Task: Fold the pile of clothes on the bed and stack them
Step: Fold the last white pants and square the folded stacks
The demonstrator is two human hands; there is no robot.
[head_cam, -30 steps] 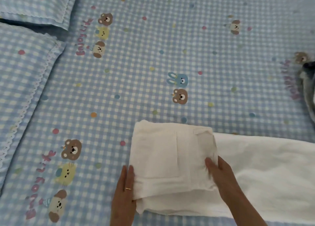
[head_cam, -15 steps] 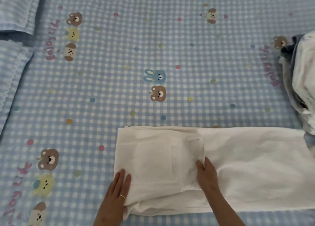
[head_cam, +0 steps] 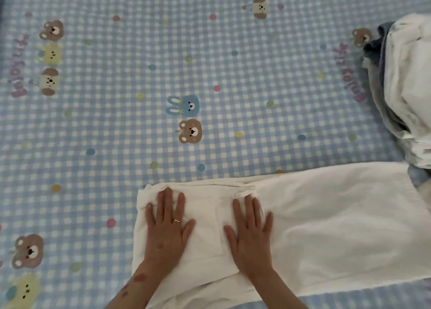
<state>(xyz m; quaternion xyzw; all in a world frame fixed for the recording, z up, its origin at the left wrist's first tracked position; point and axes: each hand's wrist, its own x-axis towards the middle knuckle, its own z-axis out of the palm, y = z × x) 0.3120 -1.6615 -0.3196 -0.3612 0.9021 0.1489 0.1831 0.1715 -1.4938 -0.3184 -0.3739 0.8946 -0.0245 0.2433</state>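
Observation:
White trousers (head_cam: 338,227) lie flat along the near edge of the bed, their left end folded over into a thicker flap with a pocket (head_cam: 207,229). My left hand (head_cam: 166,227), with a ring on it, presses flat on the left part of that flap, fingers straight and spread. My right hand (head_cam: 250,231) presses flat on the flap's right edge, beside a belt loop. A pile of unfolded clothes (head_cam: 405,82), white over grey, sits at the right edge of the view.
The bed sheet (head_cam: 116,122) is blue and white check with bear and rabbit prints and coloured dots. It stretches bare to the left of and beyond the trousers.
Both hands have slid from the flap's near edges up onto its top and now lie flat with fingers spread. The view has shifted right, showing more of the clothes pile.

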